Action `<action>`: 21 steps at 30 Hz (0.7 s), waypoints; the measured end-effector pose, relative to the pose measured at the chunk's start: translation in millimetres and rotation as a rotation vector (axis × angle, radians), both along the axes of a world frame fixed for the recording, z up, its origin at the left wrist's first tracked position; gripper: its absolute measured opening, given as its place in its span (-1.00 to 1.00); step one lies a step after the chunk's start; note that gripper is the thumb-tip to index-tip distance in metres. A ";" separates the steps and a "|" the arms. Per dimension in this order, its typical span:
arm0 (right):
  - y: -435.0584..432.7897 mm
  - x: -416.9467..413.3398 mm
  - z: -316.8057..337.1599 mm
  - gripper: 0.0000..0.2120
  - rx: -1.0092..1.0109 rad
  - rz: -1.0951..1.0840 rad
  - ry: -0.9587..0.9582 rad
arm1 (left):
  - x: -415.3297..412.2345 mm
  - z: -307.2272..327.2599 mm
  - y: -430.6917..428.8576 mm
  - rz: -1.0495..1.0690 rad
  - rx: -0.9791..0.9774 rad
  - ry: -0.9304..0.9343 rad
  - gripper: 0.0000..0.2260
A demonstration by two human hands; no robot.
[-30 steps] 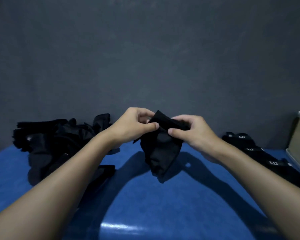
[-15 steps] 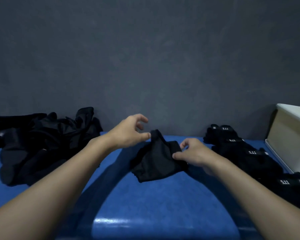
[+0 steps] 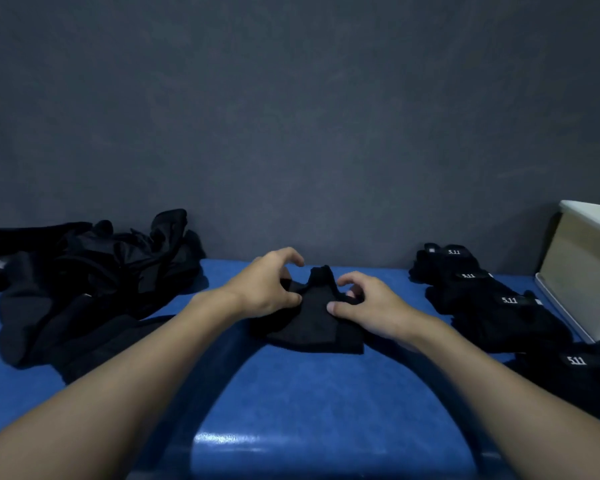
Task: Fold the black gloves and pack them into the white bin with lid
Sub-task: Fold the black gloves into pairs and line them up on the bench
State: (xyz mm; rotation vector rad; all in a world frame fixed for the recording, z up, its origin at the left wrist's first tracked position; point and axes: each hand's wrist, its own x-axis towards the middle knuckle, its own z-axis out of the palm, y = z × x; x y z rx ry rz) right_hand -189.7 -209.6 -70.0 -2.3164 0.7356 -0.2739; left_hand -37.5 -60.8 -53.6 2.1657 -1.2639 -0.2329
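A black glove [image 3: 312,323] lies on the blue table [image 3: 291,393] at the centre, with one end bunched up at the far side. My left hand [image 3: 267,289] grips its left edge, thumb on the fabric and fingers curled over it. My right hand [image 3: 368,306] pinches its right edge between the thumb and curled fingers. Only the left side of the white bin [image 3: 582,265] shows at the right edge, with a flat white piece [image 3: 561,313] at its foot.
A loose heap of black gloves [image 3: 84,278] fills the left of the table. Several folded black gloves with white "5.11" labels [image 3: 492,299] lie in a row on the right, beside the bin. A dark grey wall stands right behind the table.
The glove came down from the air onto the table. My left hand let go of it midway and now grips it again; my right hand stayed on it. The view shifted right, showing more bin.
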 end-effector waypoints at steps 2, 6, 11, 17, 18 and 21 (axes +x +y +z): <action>1.8 2.9 4.3 -0.57 -0.043 -0.032 0.008 | -0.2 0.5 1.8 0.053 -0.032 -0.109 -0.51; 5.2 1.6 15.1 -0.46 -0.050 -0.094 0.086 | -3.2 3.0 4.0 0.081 -0.052 -0.319 -0.62; 6.1 -2.9 23.8 -0.56 -0.181 -0.074 0.246 | -13.1 5.9 4.2 -0.046 0.063 -0.189 -0.80; 5.0 -5.7 7.9 -0.65 -0.402 0.148 -0.091 | -25.5 4.8 7.9 -0.143 0.415 -0.331 -0.44; 3.9 -4.8 6.0 -0.62 -0.386 0.210 -0.108 | -25.9 4.9 8.5 -0.144 0.439 -0.349 -0.39; -2.0 -1.1 1.5 -0.55 -0.340 0.264 -0.124 | -25.4 3.5 8.7 -0.158 0.457 -0.335 -0.35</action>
